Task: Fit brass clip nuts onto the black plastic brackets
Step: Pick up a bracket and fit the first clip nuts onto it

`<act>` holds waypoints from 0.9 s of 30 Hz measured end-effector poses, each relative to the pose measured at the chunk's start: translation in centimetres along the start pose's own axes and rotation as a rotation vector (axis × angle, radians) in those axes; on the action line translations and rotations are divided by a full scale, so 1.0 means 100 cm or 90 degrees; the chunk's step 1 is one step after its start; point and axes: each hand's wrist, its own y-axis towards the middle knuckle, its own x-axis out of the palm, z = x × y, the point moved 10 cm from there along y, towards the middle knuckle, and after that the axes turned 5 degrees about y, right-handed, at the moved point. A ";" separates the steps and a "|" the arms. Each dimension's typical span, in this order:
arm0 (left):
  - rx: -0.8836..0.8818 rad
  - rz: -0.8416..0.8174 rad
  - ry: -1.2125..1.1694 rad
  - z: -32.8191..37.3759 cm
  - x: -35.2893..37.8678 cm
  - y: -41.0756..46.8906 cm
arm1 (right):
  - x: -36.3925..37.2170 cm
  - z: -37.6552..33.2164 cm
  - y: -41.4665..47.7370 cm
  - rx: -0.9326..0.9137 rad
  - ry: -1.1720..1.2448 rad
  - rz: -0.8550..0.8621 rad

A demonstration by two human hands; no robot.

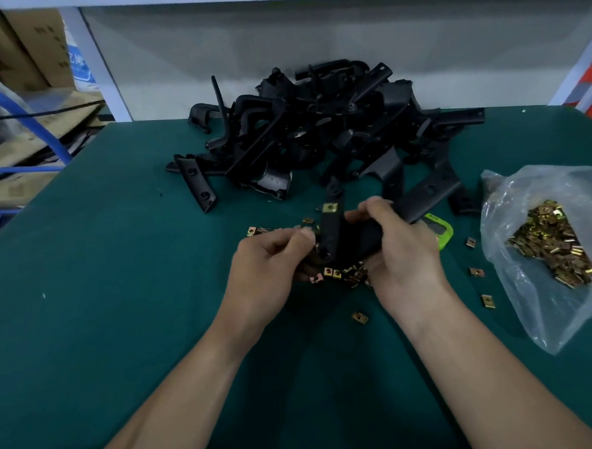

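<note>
My right hand [397, 250] grips a black plastic bracket [336, 232] above the green table. One brass clip nut [330, 207] sits clipped on the bracket's upright arm. My left hand [269, 263] pinches at the arm's lower end, where a small brass clip nut [317, 247] shows at my fingertips. Several loose clip nuts [345, 274] lie on the mat under my hands. A big pile of black brackets [320, 127] lies at the back of the table.
A clear plastic bag [546, 245] full of brass clip nuts lies at the right. A bright green object [440, 228] sits behind my right hand. Stray nuts [477, 271] dot the green table mat [103, 303]. Cardboard boxes [21, 46] and blue tubing [21, 115] stand at the left.
</note>
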 end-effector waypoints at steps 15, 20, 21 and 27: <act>0.049 0.064 0.272 0.002 -0.007 -0.007 | -0.013 0.006 0.008 0.040 0.024 0.013; -0.060 -0.013 -0.148 -0.004 0.002 -0.008 | -0.009 0.008 0.007 0.040 0.000 0.005; -0.072 -0.021 -0.187 -0.005 0.003 -0.009 | -0.008 0.008 0.007 0.043 -0.003 0.002; -0.134 -0.062 -0.293 -0.010 0.010 -0.010 | -0.004 0.009 0.005 0.041 -0.021 -0.013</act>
